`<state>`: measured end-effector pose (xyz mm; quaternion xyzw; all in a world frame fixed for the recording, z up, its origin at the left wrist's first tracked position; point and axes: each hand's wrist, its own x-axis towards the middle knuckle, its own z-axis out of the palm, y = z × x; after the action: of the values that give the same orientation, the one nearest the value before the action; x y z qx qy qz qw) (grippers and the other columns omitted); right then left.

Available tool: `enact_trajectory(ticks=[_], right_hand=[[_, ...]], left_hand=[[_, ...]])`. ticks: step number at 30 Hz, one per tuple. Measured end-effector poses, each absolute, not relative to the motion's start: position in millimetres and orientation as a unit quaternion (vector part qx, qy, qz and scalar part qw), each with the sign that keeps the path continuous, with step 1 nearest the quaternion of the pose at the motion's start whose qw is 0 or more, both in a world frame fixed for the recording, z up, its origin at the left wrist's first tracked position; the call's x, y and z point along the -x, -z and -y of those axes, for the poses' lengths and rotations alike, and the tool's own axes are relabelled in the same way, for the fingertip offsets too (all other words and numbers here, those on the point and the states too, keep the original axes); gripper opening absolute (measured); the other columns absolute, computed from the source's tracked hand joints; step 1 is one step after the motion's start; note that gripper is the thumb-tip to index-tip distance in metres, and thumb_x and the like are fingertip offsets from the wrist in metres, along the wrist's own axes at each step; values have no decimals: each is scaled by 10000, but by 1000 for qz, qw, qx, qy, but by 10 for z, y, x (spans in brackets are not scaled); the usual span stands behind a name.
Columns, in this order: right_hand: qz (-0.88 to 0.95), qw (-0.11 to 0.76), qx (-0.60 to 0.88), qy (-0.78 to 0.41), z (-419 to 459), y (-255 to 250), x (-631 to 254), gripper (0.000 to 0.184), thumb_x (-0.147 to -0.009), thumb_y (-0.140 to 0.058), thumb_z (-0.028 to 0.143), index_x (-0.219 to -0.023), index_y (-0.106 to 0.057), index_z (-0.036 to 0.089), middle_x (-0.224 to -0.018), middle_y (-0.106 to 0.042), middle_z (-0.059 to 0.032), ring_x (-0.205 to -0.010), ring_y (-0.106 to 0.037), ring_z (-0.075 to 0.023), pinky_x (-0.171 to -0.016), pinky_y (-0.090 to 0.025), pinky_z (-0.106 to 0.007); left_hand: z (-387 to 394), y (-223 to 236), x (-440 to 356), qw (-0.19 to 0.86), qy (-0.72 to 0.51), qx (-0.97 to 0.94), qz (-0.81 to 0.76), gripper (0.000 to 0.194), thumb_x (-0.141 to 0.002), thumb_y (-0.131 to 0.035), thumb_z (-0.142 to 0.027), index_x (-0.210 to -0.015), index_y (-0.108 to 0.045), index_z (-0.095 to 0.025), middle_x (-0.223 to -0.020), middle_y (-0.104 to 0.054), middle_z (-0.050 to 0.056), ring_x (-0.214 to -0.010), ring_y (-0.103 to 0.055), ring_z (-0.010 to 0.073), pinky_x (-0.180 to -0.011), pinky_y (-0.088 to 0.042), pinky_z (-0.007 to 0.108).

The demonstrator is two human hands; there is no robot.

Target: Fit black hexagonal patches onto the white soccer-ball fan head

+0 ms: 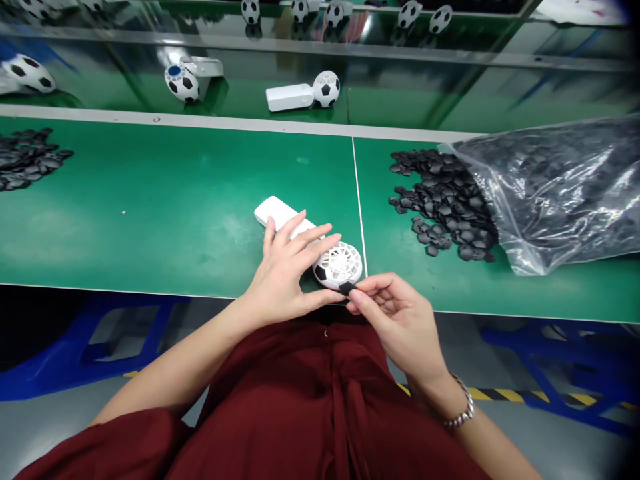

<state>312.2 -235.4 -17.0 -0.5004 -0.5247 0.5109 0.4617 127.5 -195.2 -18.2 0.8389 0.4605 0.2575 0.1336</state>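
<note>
A white handheld fan [343, 262] with a football-patterned round head lies on the green table, its handle pointing up and left. My left hand [285, 273] rests across the fan, fingers over the handle and upper edge of the head, thumb against the head's near side, steadying it. A small black panel [347, 287] sits at the head's near right edge. My right hand [395, 313] pinches this panel between thumb and forefinger, with the other fingers curled. I cannot tell whether the panel is fully seated. Another black patch shows on the head's left side.
Loose black panels [450, 200] spill from a clear plastic bag [565, 193] on the right. More black panels [27, 159] lie far left. Behind a pale rail, several football-headed fans stand or lie, including a white one [293, 97]. Blue stools [120, 333] flank me under the table.
</note>
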Motion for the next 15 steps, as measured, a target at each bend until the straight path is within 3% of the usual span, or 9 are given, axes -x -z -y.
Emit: enact_trajectory(ticks=[8, 15], right_hand=[[524, 458, 513, -502, 2317, 132, -3099, 98, -764, -668, 217, -768, -584, 166, -617, -624, 12, -534, -614, -96, -513, -527, -164], [534, 428, 516, -516, 2286, 123, -3140, 114, -778, -675, 237, -757, -582, 174, -617, -612, 22, -519, -583, -77, -492, -491, -153]], left_hand=[[1943, 174, -1276, 145, -262, -841, -451, 740, -696, -612, -611, -1302, -424, -230, -1324, -506, 60, -1349, -196, 329, -1074, 39, 603], [1961, 167, -1298, 145, -274, -833, -458, 634, -743, -592, -570, -1267, -464, -237, -1244, -574, 51, -1333, -238, 311, -1080, 35, 586]])
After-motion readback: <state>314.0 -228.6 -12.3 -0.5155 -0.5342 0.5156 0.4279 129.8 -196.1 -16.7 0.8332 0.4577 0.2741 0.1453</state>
